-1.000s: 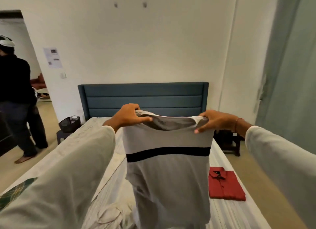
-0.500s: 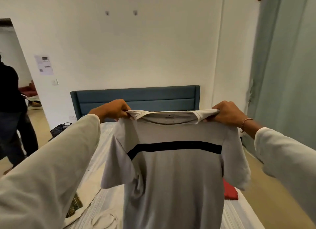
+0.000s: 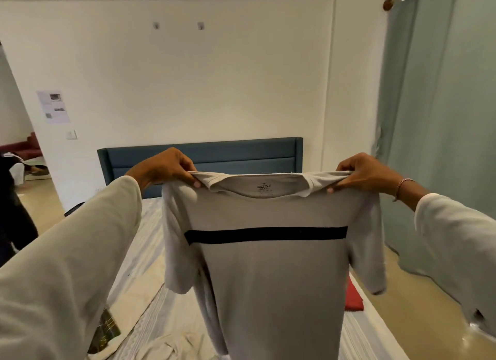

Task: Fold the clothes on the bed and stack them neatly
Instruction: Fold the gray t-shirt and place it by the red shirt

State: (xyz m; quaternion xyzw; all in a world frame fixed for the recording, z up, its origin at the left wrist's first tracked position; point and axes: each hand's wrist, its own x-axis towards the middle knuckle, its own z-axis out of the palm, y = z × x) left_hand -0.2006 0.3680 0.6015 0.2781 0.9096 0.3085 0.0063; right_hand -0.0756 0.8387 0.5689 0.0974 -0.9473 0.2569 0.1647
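The left hand [image 3: 163, 169] is pinching the left shoulder seam of a grey T-shirt [image 3: 271, 273], fingers curled over the top edge with the thumb tip showing on the near side; the right hand [image 3: 367, 173] is pinching the opposite shoulder in the same way, a thin bracelet [image 3: 400, 187] sitting at its wrist. Between the two grips the neckline is sagging slightly, showing a small printed label inside the collar, its lettering too blurred to read with certainty. The shirt is hanging spread out in the air at chest height above the bed [image 3: 142, 255], both short sleeves drooping free at the sides and a black stripe [image 3: 265, 234] running straight across the chest. Both arms are reaching forward in pale cream sleeves [image 3: 67, 265]. Below the hanging hem, a crumpled pale garment [image 3: 171, 346] is lying on the striped sheet, and a checked green cloth [image 3: 106, 331] is peeking out beneath the left forearm. A folded red shirt [image 3: 353, 296] is lying on the right side of the mattress, mostly hidden behind the grey one. A blue padded headboard [image 3: 241, 151] is standing against the white wall, a teal curtain [image 3: 442, 118] is hanging at the right, and a paper notice [image 3: 53, 106] is stuck to the wall beside a doorway at the left.
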